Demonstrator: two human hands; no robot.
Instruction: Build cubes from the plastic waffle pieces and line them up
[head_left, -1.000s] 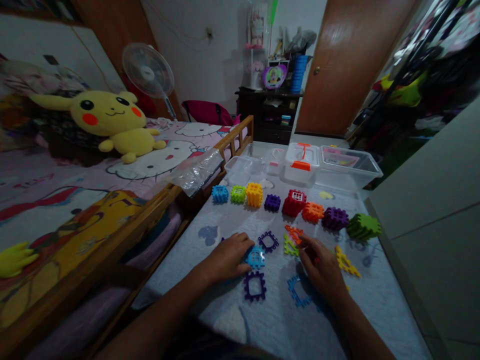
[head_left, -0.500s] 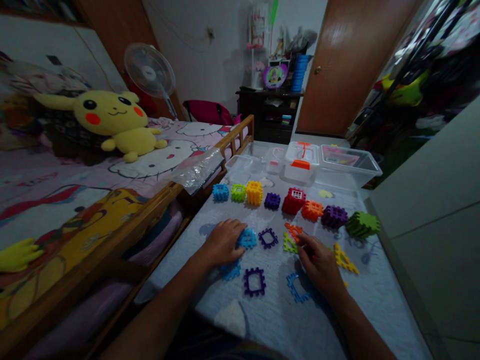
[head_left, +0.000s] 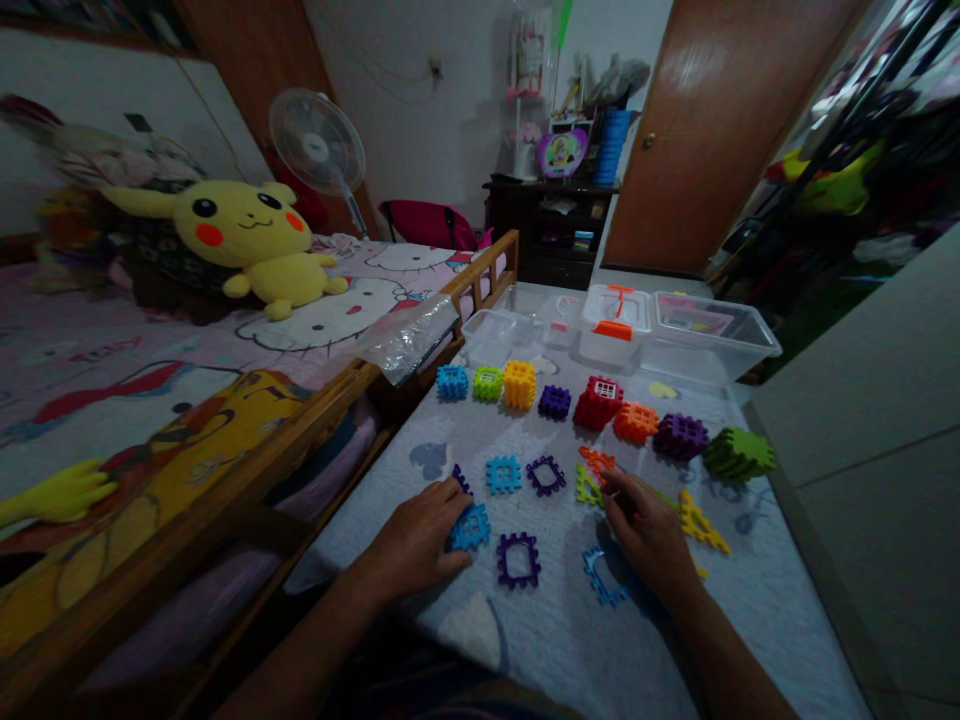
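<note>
My left hand (head_left: 420,535) is low over the bed sheet, thumb and fingers apart around a light blue square tile (head_left: 471,527). Its fingertips partly cover a purple tile (head_left: 460,480). Further right lie another blue tile (head_left: 503,475) and two purple square frames, one upper (head_left: 545,476) and one lower (head_left: 518,561). My right hand (head_left: 651,530) rests with loosely bent fingers, tips beside a green triangle piece (head_left: 588,486) and an orange triangle piece (head_left: 596,460). Below it sits a blue frame (head_left: 602,577), partly in shadow. A yellow triangle (head_left: 702,522) lies to its right.
Behind the loose pieces stands a row of stacked tiles, including yellow (head_left: 519,386), red (head_left: 599,403), purple (head_left: 681,437) and green (head_left: 740,455) ones. Clear plastic boxes (head_left: 709,335) are at the back. A wooden bed rail (head_left: 330,400) runs along the left.
My left hand has moved off the upper blue tile, down and left to the lower one, and a purple tile now shows by its fingertips. My right hand has stayed nearly still.
</note>
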